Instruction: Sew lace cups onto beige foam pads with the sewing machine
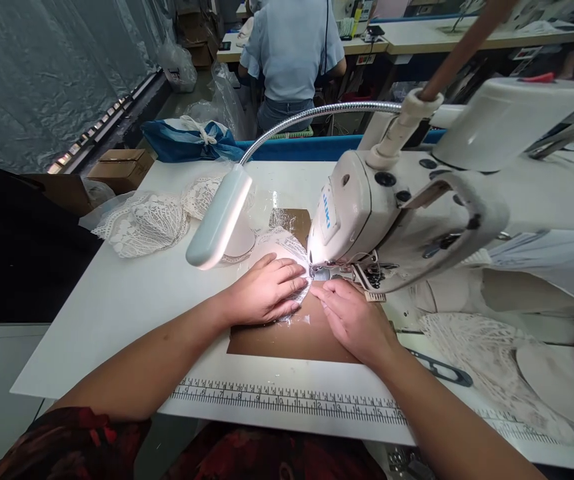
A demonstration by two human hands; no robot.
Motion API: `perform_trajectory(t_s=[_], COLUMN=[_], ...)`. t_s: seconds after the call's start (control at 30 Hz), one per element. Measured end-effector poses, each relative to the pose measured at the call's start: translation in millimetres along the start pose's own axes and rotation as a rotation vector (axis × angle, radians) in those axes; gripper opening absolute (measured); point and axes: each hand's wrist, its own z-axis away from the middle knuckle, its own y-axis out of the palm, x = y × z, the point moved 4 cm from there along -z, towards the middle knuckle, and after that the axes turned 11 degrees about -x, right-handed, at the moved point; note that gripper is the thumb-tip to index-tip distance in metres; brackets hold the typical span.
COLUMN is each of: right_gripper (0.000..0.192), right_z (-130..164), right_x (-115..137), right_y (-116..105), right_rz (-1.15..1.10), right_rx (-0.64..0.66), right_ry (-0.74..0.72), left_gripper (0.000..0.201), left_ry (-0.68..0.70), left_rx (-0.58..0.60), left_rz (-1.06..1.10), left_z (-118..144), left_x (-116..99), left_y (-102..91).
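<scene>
Both hands lie flat on a piece of white lace at the needle of a white sewing machine. The left hand is spread open, with the palm down and the fingers pressing the lace onto the brown plate that is set in the white table. The right hand is also open and palm down, just beside the left one, with its fingertips close to the presser foot. Neither hand grips anything; they only hold the fabric down.

The lace lies partly under the left hand and partly under the machine head, so its full shape is hidden. It looks thin, soft and very light, with open holes in the pattern. I judge that it stretches and wrinkles easily and can catch on a finger or on the foot. Flat pressure from the fingers, near the needle on both sides, seems the safer way to guide it, better than pinching an edge.

A lamp on a bending metal neck hangs over the table just left of the hands. More lace pieces lie farther left, and another pile is at the right. A printed ruler runs along the front edge of the table. Behind, another person in a light blue shirt sits with the back turned.
</scene>
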Motion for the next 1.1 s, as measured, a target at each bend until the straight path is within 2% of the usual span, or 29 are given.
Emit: perform_trajectory(t_s=[0.17,0.27,0.43,0.57,0.73,0.83,1.0,1.1], right_gripper=[0.042,0.042,0.043,0.043,0.044,0.044,0.042,0.042], right_z=[0,2,2,0,0,0,-1,-2], right_x=[3,1,-2,1,6,6,7,9], right_y=[-2,-1,0,-1,-1,0,0,0], right_rz=[0.027,0.027,0.036,0.025,0.009,-0.014,-0.002,0.060], right_rx=[-0.020,-0.039,-0.074,-0.064,-0.018,-0.012,-0.016,-0.006], right_ry=[-0.063,-0.042,0.019,-0.023,-0.076,-0.098,-0.141,-0.148], left_gripper=[0.037,0.031,0.022,0.022,0.024,0.021,0.032,0.033], left_ry=[0.037,0.060,-0.057,-0.125,-0.177,-0.121,0.093,0.158], left_rx=[-0.022,-0.032,-0.025,-0.023,-0.053,-0.037,0.076,0.118], left_rz=[0.050,0.063,0.026,0.021,0.144,0.148,0.037,-0.006], left_z=[0,-1,0,-1,-2,-1,1,2], left_x=[-1,-2,3,4,5,4,0,2], left_y=[-2.0,-3.3,-0.9,-0.4,-6.3,-7.2,-1.9,-0.6])
